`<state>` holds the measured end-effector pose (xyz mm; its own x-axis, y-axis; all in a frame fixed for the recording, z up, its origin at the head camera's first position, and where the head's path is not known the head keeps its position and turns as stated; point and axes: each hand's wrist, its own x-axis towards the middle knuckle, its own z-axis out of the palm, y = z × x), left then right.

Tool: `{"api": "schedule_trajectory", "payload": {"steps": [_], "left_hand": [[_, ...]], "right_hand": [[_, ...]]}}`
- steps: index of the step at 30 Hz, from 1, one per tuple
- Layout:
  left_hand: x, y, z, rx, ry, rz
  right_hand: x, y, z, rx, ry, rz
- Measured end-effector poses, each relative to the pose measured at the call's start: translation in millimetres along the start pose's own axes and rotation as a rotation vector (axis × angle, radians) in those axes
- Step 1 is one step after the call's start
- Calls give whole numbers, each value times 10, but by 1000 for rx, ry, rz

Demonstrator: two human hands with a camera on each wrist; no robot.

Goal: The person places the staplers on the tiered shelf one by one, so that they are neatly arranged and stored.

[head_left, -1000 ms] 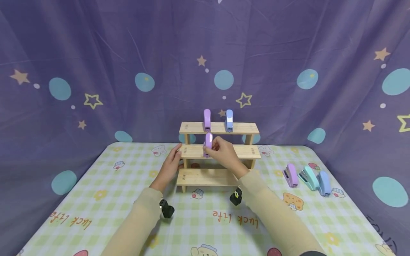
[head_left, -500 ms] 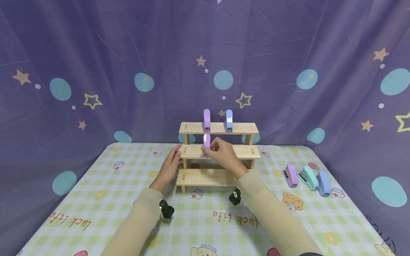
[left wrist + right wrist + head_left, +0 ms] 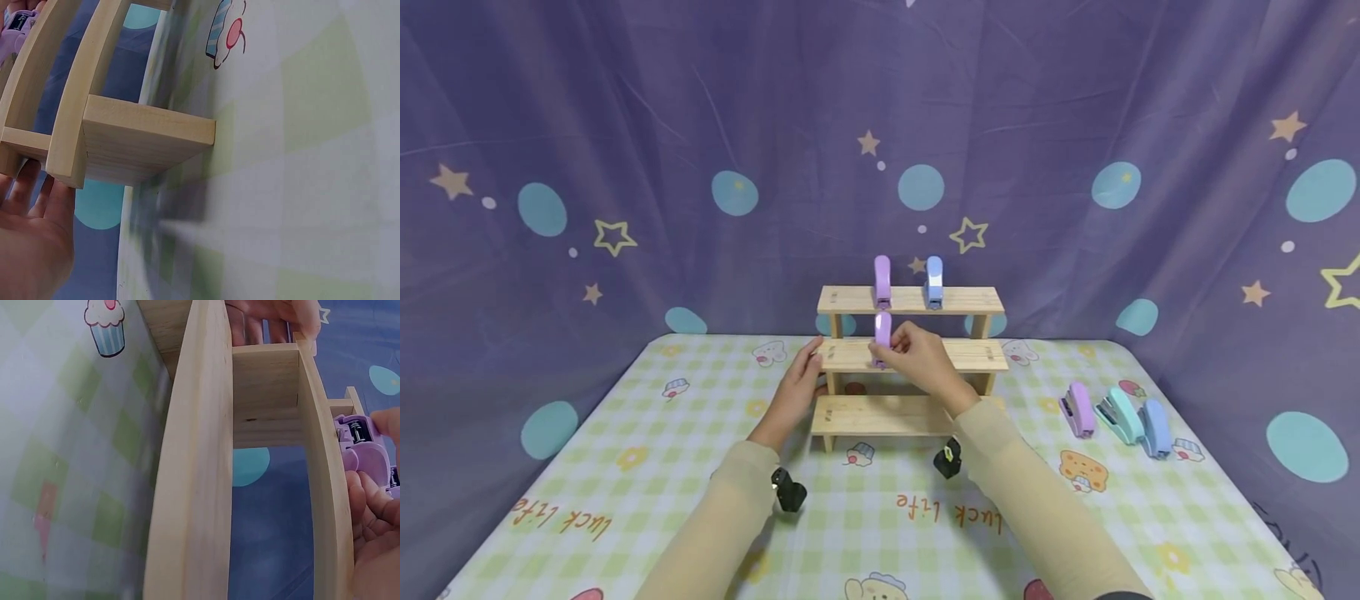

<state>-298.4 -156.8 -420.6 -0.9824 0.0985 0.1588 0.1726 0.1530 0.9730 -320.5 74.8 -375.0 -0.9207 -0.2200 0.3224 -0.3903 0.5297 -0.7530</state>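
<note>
- While a left hand (image 3: 792, 396), fingers parted and loosely bent, grips the 9 o'clock end of a wooden stand (image 3: 865, 416) at its middle shelf (image 3: 973, 354), a right hand (image 3: 919, 358) pinches a purple stapler (image 3: 883, 327) between thumb and fingers.
- The pinched stapler is at the middle shelf, slightly toward 9 o'clock of its centre, with its near end by the front edge.
- At 12 o'clock from it, a second purple stapler (image 3: 882, 279) rests on the top shelf (image 3: 976, 298); a blue stapler (image 3: 934, 279) sits between 1 and 2 o'clock.
- Between 3 and 4 o'clock from the stand, a third purple stapler (image 3: 1079, 408), a teal stapler (image 3: 1122, 414) and another blue stapler (image 3: 1156, 429) lie side by side on a checked tablecloth (image 3: 670, 508).
- Rising at 12 o'clock behind the stand: a purple curtain (image 3: 1000, 108) patterned with stars and dots.
</note>
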Motion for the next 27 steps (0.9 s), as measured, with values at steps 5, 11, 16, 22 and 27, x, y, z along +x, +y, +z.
{"api": "schedule_trajectory", "payload": {"steps": [5, 11, 16, 22, 27], "left_hand": [[3, 0, -5, -13, -7, 7], [11, -8, -19, -22, -12, 5], [13, 3, -34, 2, -8, 2], [32, -20, -38, -9, -10, 9], [29, -30, -20, -32, -18, 7]], "right_hand": [[4, -6, -12, -11, -15, 3], [-13, -7, -57, -9, -56, 16], [-38, 3, -110, 15, -107, 5], [-89, -19, -187, 46, -157, -6], [-140, -24, -261, 34, -174, -6]]}}
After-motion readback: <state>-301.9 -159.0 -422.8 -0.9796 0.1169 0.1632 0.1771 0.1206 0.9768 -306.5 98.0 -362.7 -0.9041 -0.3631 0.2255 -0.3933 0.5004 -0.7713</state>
